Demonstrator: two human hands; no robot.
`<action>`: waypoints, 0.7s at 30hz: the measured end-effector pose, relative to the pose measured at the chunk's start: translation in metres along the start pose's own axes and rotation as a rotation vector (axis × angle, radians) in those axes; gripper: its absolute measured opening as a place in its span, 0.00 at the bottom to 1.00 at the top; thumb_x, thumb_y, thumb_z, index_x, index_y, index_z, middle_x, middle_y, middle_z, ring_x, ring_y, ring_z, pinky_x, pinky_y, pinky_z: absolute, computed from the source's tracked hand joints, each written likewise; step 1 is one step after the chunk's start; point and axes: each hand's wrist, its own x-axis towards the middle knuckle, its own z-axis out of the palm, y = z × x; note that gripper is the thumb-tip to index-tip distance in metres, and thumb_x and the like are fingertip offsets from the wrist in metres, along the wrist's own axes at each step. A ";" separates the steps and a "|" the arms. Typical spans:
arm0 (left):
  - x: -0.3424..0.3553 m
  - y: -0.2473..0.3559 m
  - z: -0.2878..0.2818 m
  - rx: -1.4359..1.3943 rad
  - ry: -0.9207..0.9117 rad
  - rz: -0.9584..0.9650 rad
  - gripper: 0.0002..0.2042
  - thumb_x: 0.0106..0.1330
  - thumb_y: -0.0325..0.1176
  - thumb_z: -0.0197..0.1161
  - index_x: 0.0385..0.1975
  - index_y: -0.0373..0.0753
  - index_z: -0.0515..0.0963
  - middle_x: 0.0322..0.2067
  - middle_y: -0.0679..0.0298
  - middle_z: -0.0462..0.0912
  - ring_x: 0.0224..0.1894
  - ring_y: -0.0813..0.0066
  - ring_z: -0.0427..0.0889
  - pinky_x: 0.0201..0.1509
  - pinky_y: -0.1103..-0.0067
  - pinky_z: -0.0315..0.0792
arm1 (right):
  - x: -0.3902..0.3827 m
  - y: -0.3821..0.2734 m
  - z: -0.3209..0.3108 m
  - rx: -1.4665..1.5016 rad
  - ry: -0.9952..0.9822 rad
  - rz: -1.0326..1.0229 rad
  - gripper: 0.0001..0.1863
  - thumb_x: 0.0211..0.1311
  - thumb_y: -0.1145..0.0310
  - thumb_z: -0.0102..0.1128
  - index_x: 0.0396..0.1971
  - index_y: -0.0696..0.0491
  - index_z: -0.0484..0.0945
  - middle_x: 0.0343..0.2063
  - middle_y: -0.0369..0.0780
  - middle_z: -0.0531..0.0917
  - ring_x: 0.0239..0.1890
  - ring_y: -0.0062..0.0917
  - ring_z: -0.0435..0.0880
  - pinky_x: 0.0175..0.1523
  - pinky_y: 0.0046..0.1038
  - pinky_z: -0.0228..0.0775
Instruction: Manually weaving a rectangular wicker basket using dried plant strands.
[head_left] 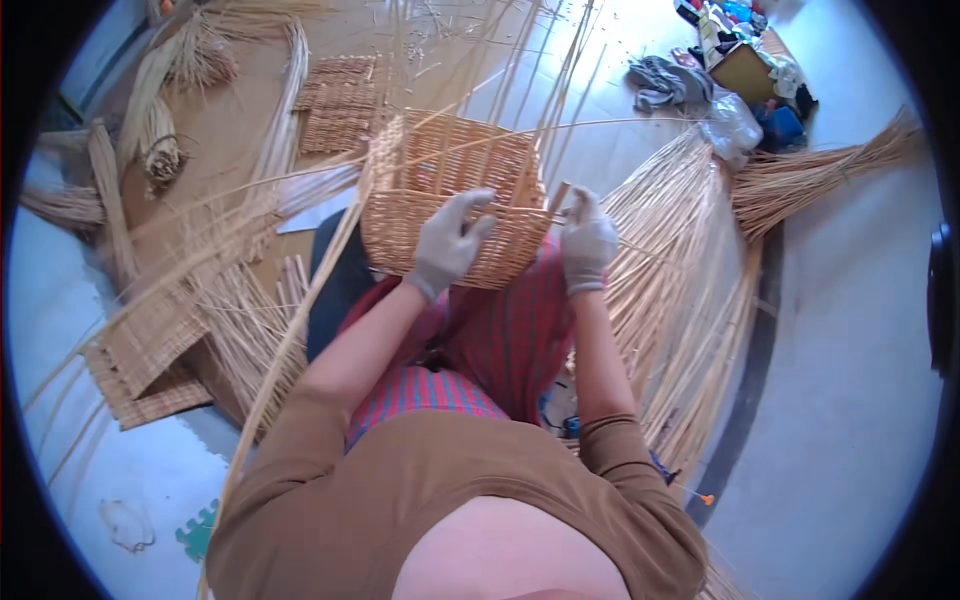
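A partly woven wicker basket (pixel 440 225) rests tilted on my lap, its open top facing up and long loose strands rising from its far side. My left hand (pixel 450 240), in a pale work glove, lies over the near wall with its fingers at the rim and the thumb on the outside. At the basket's right corner, my right hand (pixel 588 240), gloved too, is closed with the fingertips pinched around a thin wicker strand (pixel 640 250). A short, darker stick (pixel 558 197) stands at that corner beside the right fingertips.
A large fan of wicker strands (pixel 670 230) spreads on the floor at the right, with a browner bundle (pixel 820 175) beyond it. Woven panels (pixel 340 105) lie far left, others (pixel 150 340) near left among bundles. Grey cloth (pixel 670 82) and a plastic bag (pixel 732 125) lie far right.
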 end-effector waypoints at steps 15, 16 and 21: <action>0.012 -0.082 -0.157 1.054 -0.040 0.138 0.25 0.64 0.47 0.71 0.59 0.53 0.72 0.27 0.55 0.84 0.31 0.47 0.86 0.34 0.54 0.77 | 0.051 -0.243 0.145 0.836 -0.165 0.740 0.71 0.53 0.34 0.76 0.74 0.78 0.48 0.77 0.67 0.52 0.82 0.50 0.51 0.84 0.34 0.43; 0.013 -0.083 -0.161 1.071 -0.056 0.147 0.26 0.64 0.47 0.71 0.60 0.54 0.70 0.25 0.55 0.83 0.29 0.47 0.86 0.32 0.54 0.77 | 0.055 -0.241 0.155 0.783 -0.166 0.731 0.73 0.51 0.32 0.76 0.73 0.79 0.48 0.77 0.67 0.52 0.81 0.51 0.51 0.84 0.34 0.43; 0.012 -0.090 -0.169 1.039 -0.073 0.164 0.25 0.67 0.44 0.68 0.61 0.59 0.66 0.21 0.58 0.80 0.23 0.46 0.83 0.27 0.54 0.70 | 0.042 -0.258 0.143 0.946 0.171 0.532 0.34 0.72 0.54 0.69 0.67 0.63 0.71 0.59 0.54 0.81 0.62 0.34 0.81 0.67 0.32 0.71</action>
